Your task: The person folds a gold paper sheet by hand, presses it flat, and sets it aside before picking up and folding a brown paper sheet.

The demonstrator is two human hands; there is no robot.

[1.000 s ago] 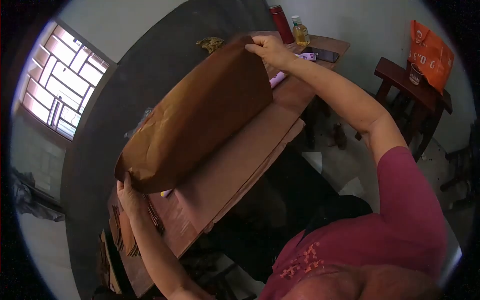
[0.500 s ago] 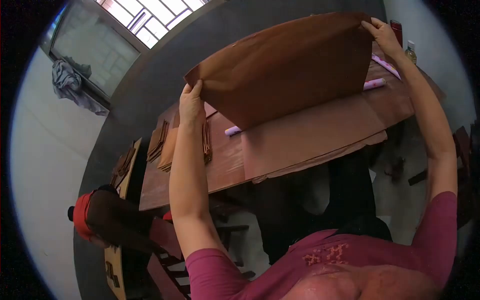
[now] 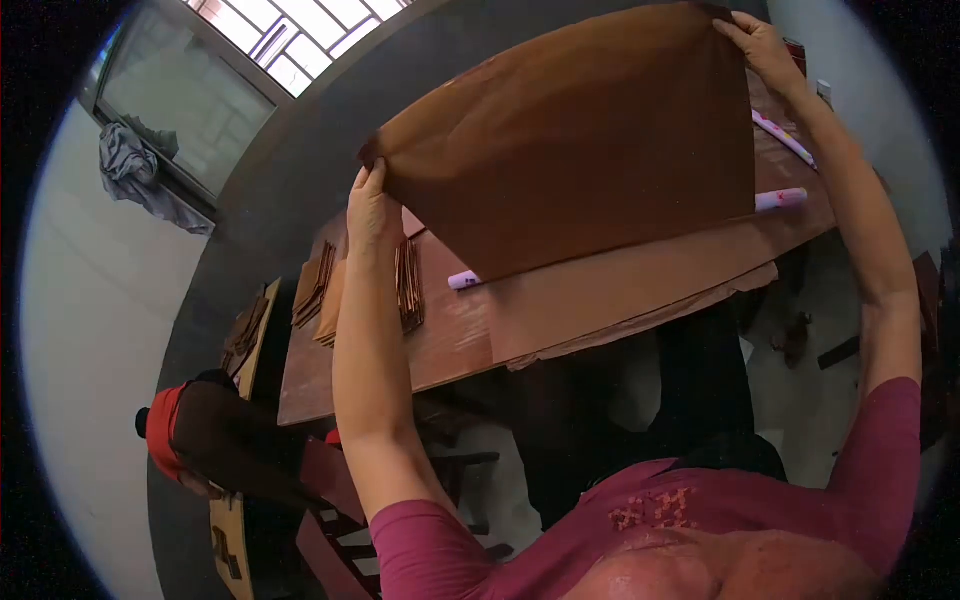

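maroon cloth is covering the person's chest [image 3: 660, 500] nearest to the camera, and both arms are reaching out from it, wide apart. the left hand [image 3: 368, 205] is pinching the upper left corner of a large brown sheet [image 3: 590, 150], with the thumb resting on the face of it. the right hand [image 3: 768, 55] is gripping the upper right corner in the same manner. probably the hands are keeping so far apart because the sheet is thin and wide, and one grip alone would be letting it sag; even so, the upper edge is bowing a little.

the sheet is hanging tilted over the table [image 3: 455, 345], and its lower edge is lying along the flat sheets [image 3: 630, 275] there; whether it is touching them, one cannot tell. these flat sheets are sticking out slightly past the near table edge, perhaps so that the edges are staying easy to catch.

a purple roll end [image 3: 463, 281] is showing at the left of the hanging sheet and another roll end [image 3: 785, 199] at the right; the sheet is hiding whether they are belonging to one roll. beyond the left forearm, folded brown pieces [image 3: 314, 285] are standing in neat bundles, seemingly to be leaving the middle free.

farther away, another person [image 3: 225, 430] is bending over a bench [image 3: 230, 550], and grey cloth [image 3: 130, 165] is hanging near the window [image 3: 290, 40].
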